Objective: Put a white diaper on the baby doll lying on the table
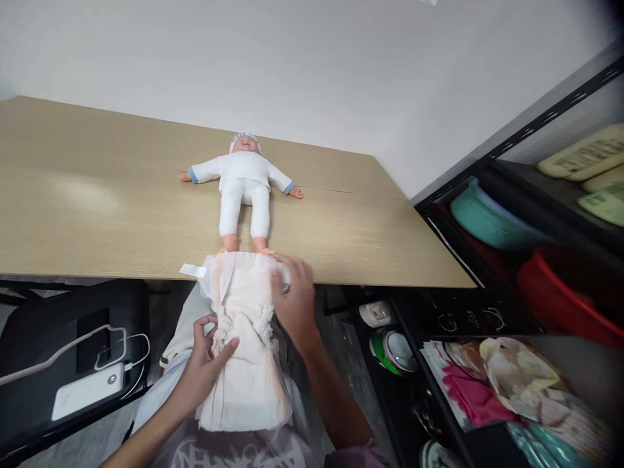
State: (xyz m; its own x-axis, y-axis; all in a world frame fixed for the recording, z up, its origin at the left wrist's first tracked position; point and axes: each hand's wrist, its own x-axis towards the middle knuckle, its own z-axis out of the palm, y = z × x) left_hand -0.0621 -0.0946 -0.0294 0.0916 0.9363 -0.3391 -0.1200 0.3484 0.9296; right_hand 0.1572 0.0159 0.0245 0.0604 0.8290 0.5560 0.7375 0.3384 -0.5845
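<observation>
A white, crinkled diaper point(244, 344) with side tabs is being held unfolded over the lap, its top edge reaching the surface point(97, 208). A doll point(244, 192) in white is lying beyond it, feet nearly touching. The left-edge gathers are being pinched by the left hand point(207, 364); the right hand point(295, 299) is being pressed flat on the upper right corner.
</observation>
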